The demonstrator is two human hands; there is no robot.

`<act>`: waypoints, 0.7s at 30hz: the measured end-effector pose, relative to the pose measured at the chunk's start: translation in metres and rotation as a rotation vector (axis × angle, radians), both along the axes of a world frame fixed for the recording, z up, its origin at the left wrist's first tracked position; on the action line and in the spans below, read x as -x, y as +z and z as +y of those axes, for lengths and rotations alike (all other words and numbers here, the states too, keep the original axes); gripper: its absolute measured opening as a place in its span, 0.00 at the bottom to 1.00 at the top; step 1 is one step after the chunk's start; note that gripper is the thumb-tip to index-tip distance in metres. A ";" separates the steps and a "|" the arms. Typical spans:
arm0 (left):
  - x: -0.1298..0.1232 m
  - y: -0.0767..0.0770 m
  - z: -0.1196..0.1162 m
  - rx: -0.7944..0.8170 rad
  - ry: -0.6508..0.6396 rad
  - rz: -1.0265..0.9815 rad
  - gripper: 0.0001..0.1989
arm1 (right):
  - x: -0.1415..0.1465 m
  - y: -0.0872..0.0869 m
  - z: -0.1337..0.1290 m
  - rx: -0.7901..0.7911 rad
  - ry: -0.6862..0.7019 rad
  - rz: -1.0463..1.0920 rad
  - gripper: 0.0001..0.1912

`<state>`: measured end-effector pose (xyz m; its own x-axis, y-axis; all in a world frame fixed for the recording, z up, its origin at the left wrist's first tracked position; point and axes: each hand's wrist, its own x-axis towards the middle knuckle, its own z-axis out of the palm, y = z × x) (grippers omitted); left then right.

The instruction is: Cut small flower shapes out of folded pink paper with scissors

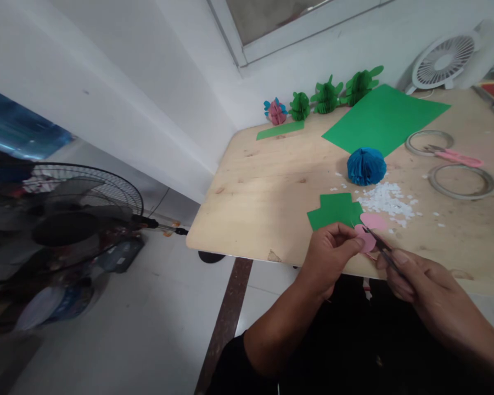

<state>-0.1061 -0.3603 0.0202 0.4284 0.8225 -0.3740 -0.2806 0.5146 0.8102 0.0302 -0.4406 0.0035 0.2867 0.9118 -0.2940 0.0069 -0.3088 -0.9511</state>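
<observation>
Two hands work at the counter (pixel 271 186) edge: the left hand (pixel 331 255) and the right hand (pixel 420 280). Between them is one pink paper disc (pixel 366 241), with a second pink disc (pixel 374 220) lying just behind it, and one thin dark tool (pixel 381 248).

On the counter lie three green paper pieces: one large sheet (pixel 385 118), one narrow strip (pixel 280 130) and one cut piece (pixel 335 211). There is one blue paper ball (pixel 366 166), and one heap of white scraps (pixel 385 200).

Along the wall stand three green paper shapes (pixel 326 97) and one pink-and-blue one (pixel 275 111).

Two tape rings (pixel 461 181) lie at the right, with one pair of pink scissors (pixel 456 157).

Two fans show: one white fan (pixel 442 61) on the counter, one black fan (pixel 69 214) on the floor.
</observation>
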 end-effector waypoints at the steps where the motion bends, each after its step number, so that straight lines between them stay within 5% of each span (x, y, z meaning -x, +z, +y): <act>1: 0.000 0.000 0.000 -0.001 -0.001 0.006 0.15 | 0.000 0.000 0.000 0.022 0.014 0.019 0.31; 21: 0.006 0.005 0.010 -0.064 -0.116 0.053 0.17 | -0.005 0.006 0.004 0.014 0.092 -0.079 0.32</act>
